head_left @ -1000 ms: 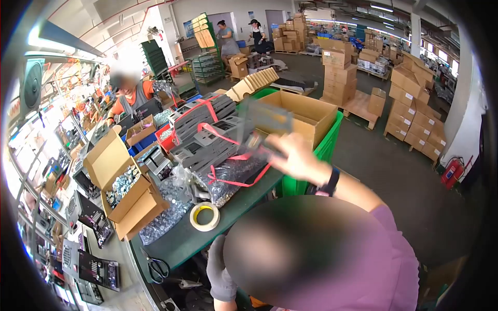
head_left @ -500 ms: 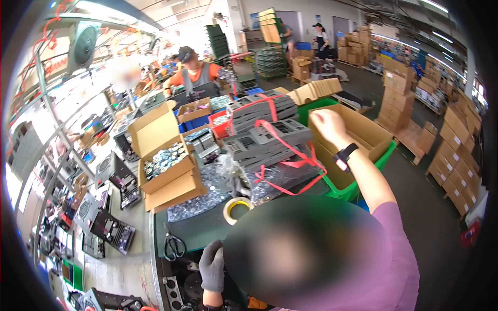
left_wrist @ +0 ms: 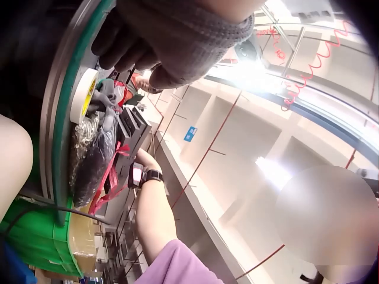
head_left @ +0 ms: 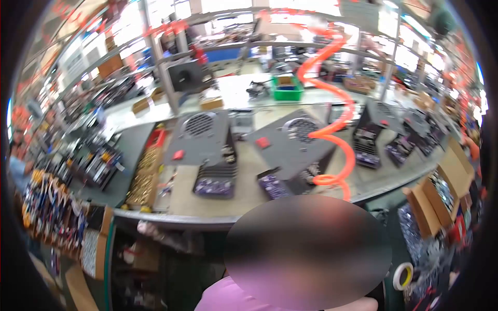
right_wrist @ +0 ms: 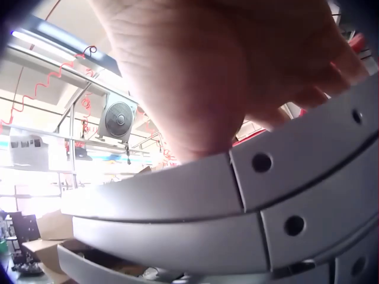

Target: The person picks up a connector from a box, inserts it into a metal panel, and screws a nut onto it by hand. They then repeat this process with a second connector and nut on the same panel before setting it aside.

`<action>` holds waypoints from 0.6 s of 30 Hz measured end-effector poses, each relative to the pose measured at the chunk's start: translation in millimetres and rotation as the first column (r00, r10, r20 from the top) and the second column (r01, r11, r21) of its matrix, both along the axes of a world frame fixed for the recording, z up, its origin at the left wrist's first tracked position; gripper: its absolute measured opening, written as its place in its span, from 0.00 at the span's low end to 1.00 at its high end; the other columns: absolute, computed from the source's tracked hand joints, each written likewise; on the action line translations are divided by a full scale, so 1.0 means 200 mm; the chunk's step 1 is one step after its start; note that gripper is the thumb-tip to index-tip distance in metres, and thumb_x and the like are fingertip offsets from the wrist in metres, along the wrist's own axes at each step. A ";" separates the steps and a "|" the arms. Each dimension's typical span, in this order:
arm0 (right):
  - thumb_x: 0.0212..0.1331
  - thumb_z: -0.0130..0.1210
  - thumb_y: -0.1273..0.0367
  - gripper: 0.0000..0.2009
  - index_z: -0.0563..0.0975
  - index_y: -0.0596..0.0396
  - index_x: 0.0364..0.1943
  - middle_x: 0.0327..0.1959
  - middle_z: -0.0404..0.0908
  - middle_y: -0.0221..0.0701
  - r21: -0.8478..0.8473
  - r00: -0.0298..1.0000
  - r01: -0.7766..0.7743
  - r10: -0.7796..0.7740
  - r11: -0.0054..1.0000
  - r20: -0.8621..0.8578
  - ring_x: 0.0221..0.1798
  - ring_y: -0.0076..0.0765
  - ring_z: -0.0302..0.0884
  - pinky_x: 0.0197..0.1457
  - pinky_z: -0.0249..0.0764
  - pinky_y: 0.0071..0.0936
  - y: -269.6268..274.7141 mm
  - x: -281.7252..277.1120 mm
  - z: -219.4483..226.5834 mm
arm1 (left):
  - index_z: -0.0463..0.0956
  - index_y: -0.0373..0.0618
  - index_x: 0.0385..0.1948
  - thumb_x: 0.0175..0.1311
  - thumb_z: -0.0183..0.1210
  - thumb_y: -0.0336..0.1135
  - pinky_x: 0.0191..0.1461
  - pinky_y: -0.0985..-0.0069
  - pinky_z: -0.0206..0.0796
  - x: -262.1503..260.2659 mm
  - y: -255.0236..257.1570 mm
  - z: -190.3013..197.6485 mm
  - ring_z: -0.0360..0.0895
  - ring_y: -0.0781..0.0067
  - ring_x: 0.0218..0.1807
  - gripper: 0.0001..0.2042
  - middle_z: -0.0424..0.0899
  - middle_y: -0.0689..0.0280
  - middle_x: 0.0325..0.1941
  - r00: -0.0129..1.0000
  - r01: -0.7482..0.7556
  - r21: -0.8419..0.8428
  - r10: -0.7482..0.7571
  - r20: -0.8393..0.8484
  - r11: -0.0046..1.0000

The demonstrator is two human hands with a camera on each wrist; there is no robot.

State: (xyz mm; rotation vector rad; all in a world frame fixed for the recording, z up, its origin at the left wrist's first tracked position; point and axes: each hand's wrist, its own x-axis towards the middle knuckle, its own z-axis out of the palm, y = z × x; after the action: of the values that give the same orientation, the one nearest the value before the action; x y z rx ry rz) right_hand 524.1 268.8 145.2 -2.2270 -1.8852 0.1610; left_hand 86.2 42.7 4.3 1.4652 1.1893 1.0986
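My bare right hand [right_wrist: 201, 71] lies over a stack of grey panels [right_wrist: 160, 189] with round holes near their edges. The thumb side meets the top panel, and the fingertips are hidden behind its edge, so I cannot tell whether they grip it. In the left wrist view, that arm reaches to the stack, beside a red strap [left_wrist: 112, 177] and a clear plastic bag [left_wrist: 95, 160]. My left hand [left_wrist: 172, 44], in a grey glove, hangs near the bench edge with loosely bent fingers and nothing in it. Both hands are out of sight in the head view.
A tape roll [head_left: 402, 276] and an open carton [head_left: 423, 210] of small parts stand at the right. Grey casings [head_left: 199, 140] sit along the bench, behind which an orange coiled hose [head_left: 337, 93] hangs. A green crate [left_wrist: 47, 236] stands beside the table.
The head view has swung left toward the bench. My right hand carried a grey panel, then was above the carton in the green crate without it, and is now at the panel stack.
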 end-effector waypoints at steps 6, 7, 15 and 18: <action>0.58 0.56 0.55 0.25 0.78 0.67 0.45 0.37 0.83 0.43 0.179 0.975 -0.220 0.224 0.959 -0.005 0.40 0.37 0.76 0.48 0.71 0.31 -0.01 0.00 0.30 | 0.71 0.41 0.52 0.61 0.52 0.42 0.57 0.67 0.66 -0.04 0.00 -0.02 0.75 0.56 0.53 0.20 0.79 0.53 0.49 0.988 -0.016 -0.103 0.032 0.154 0.995; 0.57 0.55 0.61 0.22 0.75 0.64 0.50 0.35 0.82 0.40 0.218 0.931 -0.136 0.200 0.966 -0.306 0.36 0.33 0.77 0.43 0.71 0.27 -0.11 -0.15 0.39 | 0.71 0.41 0.52 0.61 0.52 0.42 0.57 0.67 0.66 -0.06 0.02 -0.03 0.75 0.57 0.53 0.20 0.79 0.54 0.49 0.978 -0.023 -0.054 0.033 0.207 0.998; 0.48 0.52 0.58 0.31 0.66 0.60 0.58 0.44 0.77 0.46 0.340 0.141 -0.346 0.407 0.874 -0.902 0.41 0.55 0.79 0.46 0.77 0.40 -0.96 -1.11 0.55 | 0.47 0.43 0.68 0.63 0.53 0.41 0.53 0.69 0.71 -0.23 0.06 0.11 0.75 0.64 0.53 0.34 0.65 0.54 0.64 0.516 0.245 0.000 -0.130 0.846 0.970; 0.49 0.52 0.67 0.20 0.77 0.66 0.45 0.46 0.80 0.46 0.004 0.019 -0.668 0.022 0.744 -1.000 0.41 0.46 0.81 0.48 0.78 0.37 -0.77 -1.18 0.29 | 0.52 0.41 0.66 0.63 0.54 0.44 0.41 0.72 0.75 -0.28 0.02 0.12 0.81 0.64 0.41 0.33 0.73 0.51 0.54 0.301 0.470 0.120 -0.287 0.909 0.874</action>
State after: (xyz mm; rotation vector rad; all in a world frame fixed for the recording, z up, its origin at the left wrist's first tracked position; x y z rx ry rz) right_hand 288.1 114.3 203.5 -0.8890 -1.4404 1.9146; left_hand 30.9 47.3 28.3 0.6702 0.0758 1.1450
